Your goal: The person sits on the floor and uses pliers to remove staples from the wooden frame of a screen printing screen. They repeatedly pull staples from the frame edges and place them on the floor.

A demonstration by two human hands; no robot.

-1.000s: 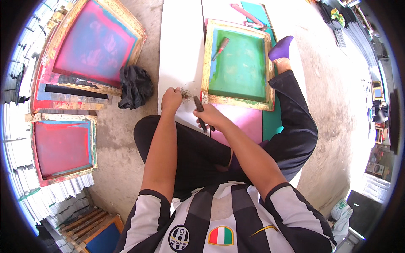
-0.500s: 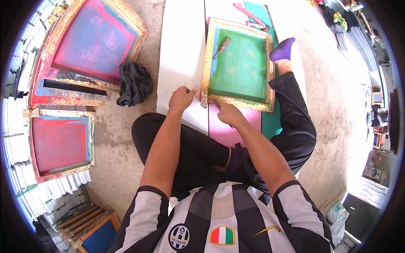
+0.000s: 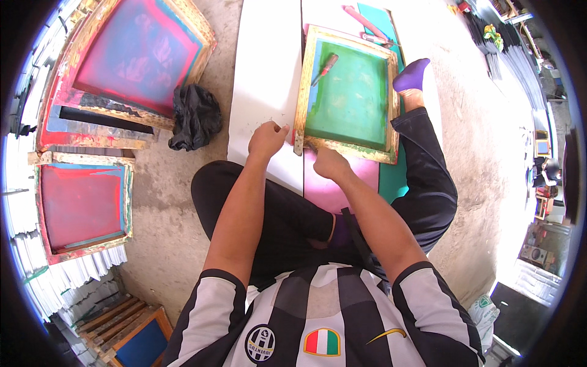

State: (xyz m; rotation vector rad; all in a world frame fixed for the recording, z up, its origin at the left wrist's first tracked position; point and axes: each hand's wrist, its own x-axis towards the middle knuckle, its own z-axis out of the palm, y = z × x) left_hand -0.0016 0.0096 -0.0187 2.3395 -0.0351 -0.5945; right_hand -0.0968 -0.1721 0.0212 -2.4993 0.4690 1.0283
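The screen (image 3: 351, 101) lies on the pink board (image 3: 342, 186) and teal board (image 3: 393, 181), a tool (image 3: 327, 65) near its upper left corner. The right hand (image 3: 331, 163) curls at the screen's lower edge, the left hand (image 3: 268, 140) near the white board's (image 3: 263, 67) right edge; whether either grasps anything, I cannot tell.

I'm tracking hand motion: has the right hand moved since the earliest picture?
Yes: the right hand moved rightward, from the left edge of the pink board to farther over it.
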